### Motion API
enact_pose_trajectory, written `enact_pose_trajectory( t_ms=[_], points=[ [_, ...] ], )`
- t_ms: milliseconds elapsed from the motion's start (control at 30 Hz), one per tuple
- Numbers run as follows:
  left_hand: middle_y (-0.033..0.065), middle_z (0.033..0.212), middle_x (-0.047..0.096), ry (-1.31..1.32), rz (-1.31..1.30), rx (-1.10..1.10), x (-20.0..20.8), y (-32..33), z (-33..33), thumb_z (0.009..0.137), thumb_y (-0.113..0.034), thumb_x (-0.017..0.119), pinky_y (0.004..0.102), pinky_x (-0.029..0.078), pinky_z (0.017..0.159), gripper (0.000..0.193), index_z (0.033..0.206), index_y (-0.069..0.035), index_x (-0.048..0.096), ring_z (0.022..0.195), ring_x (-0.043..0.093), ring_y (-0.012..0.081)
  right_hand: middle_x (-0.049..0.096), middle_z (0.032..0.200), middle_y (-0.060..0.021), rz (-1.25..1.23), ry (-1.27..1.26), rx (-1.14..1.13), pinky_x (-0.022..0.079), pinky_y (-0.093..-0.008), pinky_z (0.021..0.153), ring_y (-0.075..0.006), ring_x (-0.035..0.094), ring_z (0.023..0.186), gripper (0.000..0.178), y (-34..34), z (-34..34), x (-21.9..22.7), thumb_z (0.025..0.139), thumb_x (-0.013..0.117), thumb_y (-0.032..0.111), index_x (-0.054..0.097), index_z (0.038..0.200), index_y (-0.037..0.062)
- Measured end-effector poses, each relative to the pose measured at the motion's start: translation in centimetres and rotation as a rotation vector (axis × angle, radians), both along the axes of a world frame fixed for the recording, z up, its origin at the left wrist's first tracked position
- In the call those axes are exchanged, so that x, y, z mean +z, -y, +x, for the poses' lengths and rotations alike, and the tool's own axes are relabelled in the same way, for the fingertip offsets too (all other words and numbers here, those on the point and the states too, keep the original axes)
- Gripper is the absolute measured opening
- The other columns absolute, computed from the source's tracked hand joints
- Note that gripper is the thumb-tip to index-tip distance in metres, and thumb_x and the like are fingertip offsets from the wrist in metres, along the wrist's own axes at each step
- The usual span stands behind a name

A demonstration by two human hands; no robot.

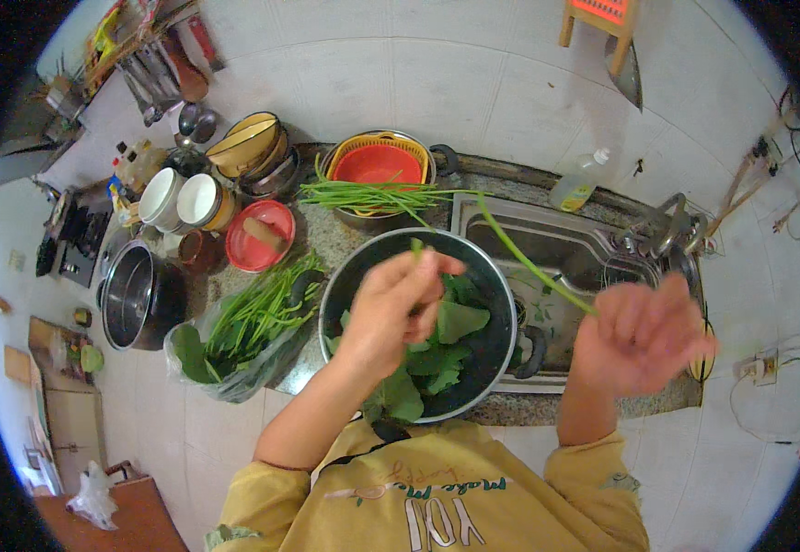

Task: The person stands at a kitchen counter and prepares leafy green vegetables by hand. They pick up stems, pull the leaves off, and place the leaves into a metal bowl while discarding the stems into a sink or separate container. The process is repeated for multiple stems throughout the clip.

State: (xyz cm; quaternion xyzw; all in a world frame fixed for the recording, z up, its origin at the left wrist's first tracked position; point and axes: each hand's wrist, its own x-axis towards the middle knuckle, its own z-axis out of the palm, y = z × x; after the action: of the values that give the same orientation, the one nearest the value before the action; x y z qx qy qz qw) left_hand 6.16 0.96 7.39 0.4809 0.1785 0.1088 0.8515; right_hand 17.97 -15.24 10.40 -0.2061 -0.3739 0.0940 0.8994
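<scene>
Left hand (398,308) over the big dark metal bowl (487,267), fingers bunched closed, pinching a small green leaf piece (416,247) at the fingertips; bowl sits on the counter edge just left of the sink (556,244), holds loose picked green leaves (446,345); right hand (644,336) raised over the sink's right part, motion-blurred, fingers curled around the lower end of a long green stem (529,265) that slants up-left across the sink; grip looks closed but blur hides detail; plastic bag of uncut greens (243,331) left of the bowl on the counter; stripped green stems (372,195) laid across a pot behind the bowl; orange colander (377,164) in that pot; red plate (262,237) and white cups (179,198) further left.
</scene>
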Motion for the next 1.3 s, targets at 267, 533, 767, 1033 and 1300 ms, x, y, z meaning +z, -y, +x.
enact_pose_trajectory(
  t_ms=[267,533,767,1033,1300],
  points=[
    [-0.0053,0.056,0.032,0.19,-0.301,-0.018,-1.1,-0.3,1.5,0.092,-0.025,0.041,0.0189,0.019,0.039,0.029,0.097,0.001,0.053,0.043,0.023,0.0042,0.058,0.077,-0.0059,-0.411,0.606,0.296,0.043,-0.0355,0.054,-0.0229,0.056,0.064,0.045,1.1,-3.5,-3.7,0.087,0.04,0.045,0.062,0.074,0.0073],
    [-0.0041,0.061,0.037,0.315,-0.251,0.08,-1.0,-0.8,1.4,0.09,-0.018,0.044,0.0195,0.023,0.045,0.019,0.091,-0.001,0.053,0.05,0.028,0.0046,0.058,0.072,-0.0038,-0.628,0.778,0.381,0.044,-0.0346,0.054,-0.0245,0.058,0.067,0.032,3.2,-3.4,-7.5,0.081,0.054,0.04,0.061,0.073,0.0106],
    [-0.0004,0.082,0.044,0.392,0.178,0.078,-1.4,-1.0,1.0,0.091,-0.021,0.04,0.0213,0.03,0.054,0.017,0.089,-0.005,0.047,0.057,0.036,0.0081,0.038,0.124,-0.0168,-1.187,1.479,0.134,0.034,-0.0444,0.093,-0.0394,0.032,0.117,0.059,2.4,-0.8,-3.5,0.069,0.065,0.036,0.047,0.115,0.0057],
    [0.0017,0.064,0.044,0.297,0.326,0.057,0.4,0.2,0.5,0.092,-0.017,0.037,0.0219,0.036,0.058,0.017,0.09,-0.003,0.047,0.06,0.043,0.0096,0.034,0.13,-0.017,-0.74,1.239,1.059,0.028,-0.0429,0.098,-0.0341,0.03,0.123,0.064,5.0,4.2,-1.8,0.075,0.061,0.039,0.04,0.125,0.0051],
    [0.0106,0.079,0.05,0.319,0.944,0.024,1.6,0.9,-0.1,0.078,-0.001,0.051,0.0293,0.041,0.064,0.02,0.097,0.0,0.056,0.073,0.05,0.0224,0.06,0.08,-0.0055,-1.071,0.387,-0.15,0.048,-0.0281,0.064,-0.0179,0.059,0.071,0.023,-1.2,-0.7,1.2,0.07,0.065,0.008,0.061,0.092,0.006]
  ],
)
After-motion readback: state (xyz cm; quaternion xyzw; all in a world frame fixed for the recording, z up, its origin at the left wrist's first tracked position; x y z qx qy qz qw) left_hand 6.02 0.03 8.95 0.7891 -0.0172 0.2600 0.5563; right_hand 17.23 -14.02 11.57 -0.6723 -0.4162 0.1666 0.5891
